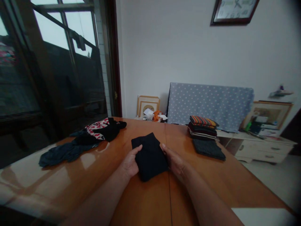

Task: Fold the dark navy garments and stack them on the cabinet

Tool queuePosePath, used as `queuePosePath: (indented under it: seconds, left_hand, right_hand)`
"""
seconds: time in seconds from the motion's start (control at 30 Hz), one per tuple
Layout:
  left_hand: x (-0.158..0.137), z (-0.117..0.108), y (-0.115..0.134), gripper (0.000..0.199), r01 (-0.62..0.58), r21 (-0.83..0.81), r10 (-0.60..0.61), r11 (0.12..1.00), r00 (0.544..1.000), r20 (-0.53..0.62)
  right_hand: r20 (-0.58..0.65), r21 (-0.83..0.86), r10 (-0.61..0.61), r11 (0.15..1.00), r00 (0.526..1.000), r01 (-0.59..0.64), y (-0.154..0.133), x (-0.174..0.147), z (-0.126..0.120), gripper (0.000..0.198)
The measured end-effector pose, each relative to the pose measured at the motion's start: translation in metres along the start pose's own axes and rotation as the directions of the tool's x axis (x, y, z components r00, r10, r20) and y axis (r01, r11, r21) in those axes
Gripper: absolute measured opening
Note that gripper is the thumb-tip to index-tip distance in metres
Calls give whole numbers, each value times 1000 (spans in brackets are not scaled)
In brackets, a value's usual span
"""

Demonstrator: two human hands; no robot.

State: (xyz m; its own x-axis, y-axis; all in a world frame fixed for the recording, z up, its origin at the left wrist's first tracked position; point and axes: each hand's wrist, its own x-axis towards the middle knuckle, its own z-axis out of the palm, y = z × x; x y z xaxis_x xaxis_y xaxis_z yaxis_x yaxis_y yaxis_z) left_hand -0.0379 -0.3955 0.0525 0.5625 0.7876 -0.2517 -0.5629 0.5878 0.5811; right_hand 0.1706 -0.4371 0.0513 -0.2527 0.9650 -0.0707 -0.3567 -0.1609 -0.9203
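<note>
A dark navy folded garment [151, 158] is held over the middle of the wooden table, between both my hands. My left hand [132, 161] grips its left edge, thumb on top and fingers underneath. On the opposite edge, my right hand [173, 160] is closed on the cloth, its fingers partly hidden behind it. To the right stands a stack of folded clothes [202, 128], a striped one on top, with a folded dark grey garment [208, 148] in front. Unfolded clothes [82, 141], dark blue, black and red-and-white patterned, lie heaped at the left.
The wooden table [192, 185] has a seam running down its middle. Behind it are a dotted blue-grey cloth [207, 102], a framed picture [148, 103] and a white cabinet [261, 150]. A glass door [54, 78] is at the left.
</note>
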Motion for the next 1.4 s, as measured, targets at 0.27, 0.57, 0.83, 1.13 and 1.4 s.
queuePosePath:
  seconds: [0.27, 0.57, 0.83, 1.13, 1.4]
  left_hand:
    - [-5, -1, 15, 54, -166, -151, 178, 975, 982, 70]
    - [-3, -2, 16, 59, -263, -91, 264, 961, 964, 3]
    - [-6, -1, 16, 52, -247, -89, 253, 965, 965, 72]
    - [-4, -8, 16, 59, -290, 170, 275, 942, 956, 104]
    - [-10, -4, 12, 62, -267, 248, 221, 931, 955, 198]
  right_hand:
    - [34, 159, 88, 983, 996, -92, 6, 5, 1, 71]
    - [72, 280, -86, 958, 994, 63, 7, 1, 35, 62]
    - [-270, 132, -54, 987, 961, 93, 16, 14, 11, 46]
    - [-391, -37, -284, 955, 876, 293, -5, 9, -13, 43]
    - [-361, -124, -297, 955, 884, 270, -10, 2, -22, 44]
